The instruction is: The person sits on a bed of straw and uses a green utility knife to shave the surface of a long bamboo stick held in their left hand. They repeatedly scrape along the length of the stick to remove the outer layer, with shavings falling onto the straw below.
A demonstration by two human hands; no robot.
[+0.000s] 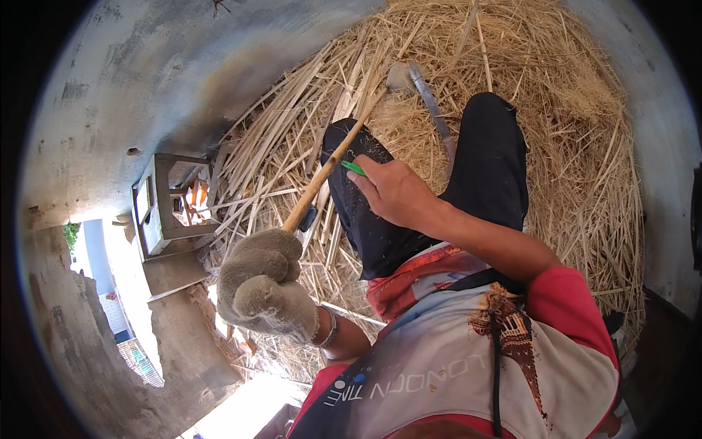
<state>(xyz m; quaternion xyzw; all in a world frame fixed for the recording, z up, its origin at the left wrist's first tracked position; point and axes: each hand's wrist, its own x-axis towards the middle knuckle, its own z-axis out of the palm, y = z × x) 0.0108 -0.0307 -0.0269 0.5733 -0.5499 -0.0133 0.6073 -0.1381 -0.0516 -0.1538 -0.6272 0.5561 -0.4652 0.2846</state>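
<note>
My left hand [267, 285], in a thick grey-beige knitted glove, is closed around the lower end of a pale wooden stick [314, 186]. The stick slants up and away across my left knee, and its far end lies over the straw. My right hand [398, 192] is bare and closed on a small bright green tool [353, 168] right beside the stick, above my left thigh. Only the tool's green end shows; my fingers hide the rest. A long, slightly curved metal blade [433, 106] rests on the straw between my knees.
Loose straw and split strips [570, 146] spread around my legs. A weathered grey wall [168, 88] curves along the left and far side. At left stands a wooden box-like frame [175, 197] near a broken opening. A greyish lump [399, 77] sits by the blade's far end.
</note>
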